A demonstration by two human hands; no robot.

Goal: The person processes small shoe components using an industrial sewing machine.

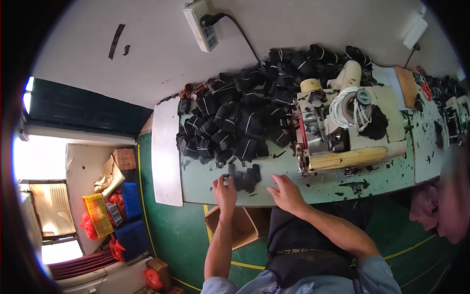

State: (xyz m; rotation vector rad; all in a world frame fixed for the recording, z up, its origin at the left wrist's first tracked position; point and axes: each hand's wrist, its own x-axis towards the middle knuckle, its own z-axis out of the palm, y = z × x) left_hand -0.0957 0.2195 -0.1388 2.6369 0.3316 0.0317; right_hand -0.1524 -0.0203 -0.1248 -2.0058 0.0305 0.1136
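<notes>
1. Head view: both bare hands at the near edge of a pale green surface (198,188), forearms coming in from the near side.
2. Left hand (225,197): just left of a small group of dark fabric pieces (239,180). Thumb and index fingers close together, narrow gap; something small and dark at the tips, can't tell if gripped.
3. Right hand (290,197): right of the same pieces, apart from them. Fingers spread, thumb out, nothing seen in the grasp.
4. Dark fabric pieces lie on the surface between the two hands, near side of the big pile.
5. Pile of black fabric bundles (249,122): far middle of surface, many tied with pale bands, stacked up to the wall.
6. Cream machine (391,128): right of pile, coil of white cord (338,110) on top, yellowish padded bar (348,159) along near side. Dark scraps around it.
7. White panel (165,152): left end of surface.
8. Open cardboard box (238,228): below near edge, on green floor (178,230).
9. White power strip (200,25): far wall, black plug in.
</notes>
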